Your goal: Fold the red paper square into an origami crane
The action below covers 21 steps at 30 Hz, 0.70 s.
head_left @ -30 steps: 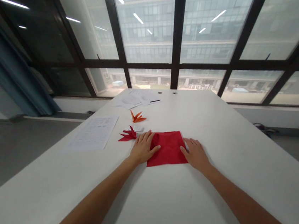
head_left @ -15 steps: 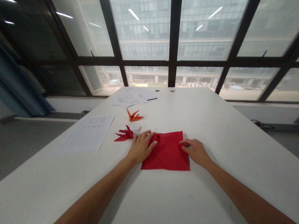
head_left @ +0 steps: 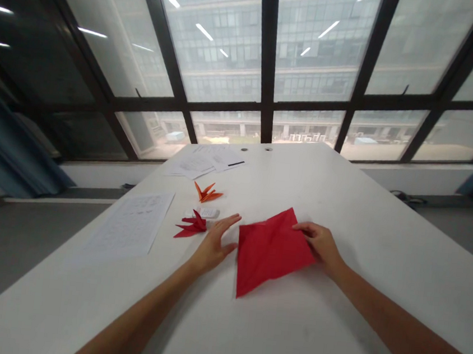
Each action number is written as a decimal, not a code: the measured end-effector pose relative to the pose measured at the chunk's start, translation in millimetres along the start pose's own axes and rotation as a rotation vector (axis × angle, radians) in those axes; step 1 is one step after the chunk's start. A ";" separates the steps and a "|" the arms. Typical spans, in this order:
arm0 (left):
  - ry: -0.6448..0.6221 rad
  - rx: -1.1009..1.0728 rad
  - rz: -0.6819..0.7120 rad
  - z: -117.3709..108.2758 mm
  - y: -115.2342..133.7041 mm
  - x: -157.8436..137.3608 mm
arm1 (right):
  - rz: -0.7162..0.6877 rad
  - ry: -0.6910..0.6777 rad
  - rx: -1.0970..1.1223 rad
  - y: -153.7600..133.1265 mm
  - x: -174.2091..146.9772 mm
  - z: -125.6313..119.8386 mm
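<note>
Right fingers pinch the red sheet, now askew; left fingers, spread apart, have come off it.

Sheet: plain red. Far origami: orange. Near origami: dark red. Desk: plain white. Papers: white, grey print. Curtain: blue.

Both forearms angled inward, left fingers extended with thumb apart, right fingers bent in a pinch

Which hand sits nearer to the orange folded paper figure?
Left. The left hand is on the near side of the orange figure, slightly rightward; the right hand holds the red sheet, much farther right.
</note>
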<state>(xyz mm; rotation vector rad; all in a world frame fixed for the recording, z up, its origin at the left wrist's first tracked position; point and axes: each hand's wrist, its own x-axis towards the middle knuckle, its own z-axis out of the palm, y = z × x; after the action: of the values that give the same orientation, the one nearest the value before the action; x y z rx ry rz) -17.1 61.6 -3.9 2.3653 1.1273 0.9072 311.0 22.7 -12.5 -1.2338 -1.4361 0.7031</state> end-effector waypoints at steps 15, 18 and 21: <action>-0.073 -1.190 -0.400 32.9 60.0 -6.2 | 0.195 0.156 -0.099 -16.9 -20.7 5.2; 0.231 -0.618 -0.363 26.7 49.9 -1.3 | 0.216 0.101 -0.242 -9.8 -23.2 4.0; 0.254 0.049 -0.044 19.0 47.0 -3.3 | 0.144 0.064 -0.391 -15.6 -26.8 0.9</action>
<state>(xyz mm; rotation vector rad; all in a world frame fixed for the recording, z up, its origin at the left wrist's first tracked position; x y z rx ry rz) 20.3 29.2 7.6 2.3003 1.3038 1.2037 302.6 -6.7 -7.6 -1.6589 -1.4853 0.4841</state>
